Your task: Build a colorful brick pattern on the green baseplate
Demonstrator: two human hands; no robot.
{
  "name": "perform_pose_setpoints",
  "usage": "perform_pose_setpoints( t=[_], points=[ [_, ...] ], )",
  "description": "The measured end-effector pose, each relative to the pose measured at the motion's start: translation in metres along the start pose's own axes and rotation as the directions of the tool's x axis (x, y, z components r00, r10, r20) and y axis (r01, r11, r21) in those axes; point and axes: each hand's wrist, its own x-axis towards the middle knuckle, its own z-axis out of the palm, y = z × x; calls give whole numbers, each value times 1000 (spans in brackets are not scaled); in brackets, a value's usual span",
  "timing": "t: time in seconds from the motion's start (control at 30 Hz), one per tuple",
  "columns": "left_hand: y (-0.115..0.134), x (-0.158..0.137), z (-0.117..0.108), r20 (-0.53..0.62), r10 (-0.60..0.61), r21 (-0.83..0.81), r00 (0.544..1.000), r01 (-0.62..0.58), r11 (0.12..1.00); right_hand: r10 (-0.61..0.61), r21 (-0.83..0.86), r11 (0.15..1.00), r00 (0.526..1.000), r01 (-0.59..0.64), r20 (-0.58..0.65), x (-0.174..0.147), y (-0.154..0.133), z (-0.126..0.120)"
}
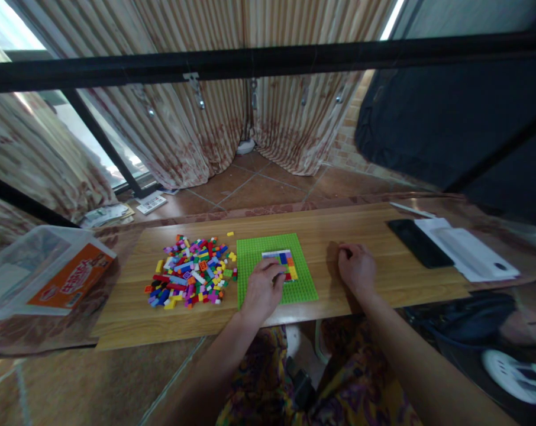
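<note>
A green studded baseplate [250, 245] lies on the wooden table. Bricks in white, blue, orange, yellow and red form a small flat block [290, 260] on it. My left hand [263, 287] is over the plate, covering the left part of this block. Its thumb and fingers are pinched together at the bricks; whatever sits between the fingertips is hidden. My right hand [357, 269] rests on the tabletop right of the plate, fingers curled into a loose fist, with nothing visible in it. Left of the plate spreads a pile of loose toy bricks [190, 275] in many colours.
A clear plastic box [41, 248] with an orange label stands left of the wooden table [126, 302]. At the table's right end lie a black flat object [419, 242] and a white box-like object [467, 248]. One yellow brick [231, 234] lies apart behind the pile.
</note>
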Motion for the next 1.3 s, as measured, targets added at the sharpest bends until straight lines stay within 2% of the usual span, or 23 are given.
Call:
perform_pose_setpoints(
  t=[0.2,0.43,0.63,1.03,1.3],
  points=[
    [0,3,-3,32,13,28,999,-14,1000,21,-5,1000,1000,-21,3,0,0,0],
    [3,10,-6,47,-90,85,995,86,993,-8,-10,1000,1000,7,-14,0,2,2],
    [5,10,-8,59,-53,159,997,43,986,8,-7,1000,1000,-9,-17,0,0,1],
    [5,11,-10,77,26,156,997,-37,987,-8,1,1000,1000,8,-17,0,1,2],
    [-3,4,-4,7,45,160,999,-45,986,-2,-7,1000,1000,2,-9,0,2,2]
  ],
)
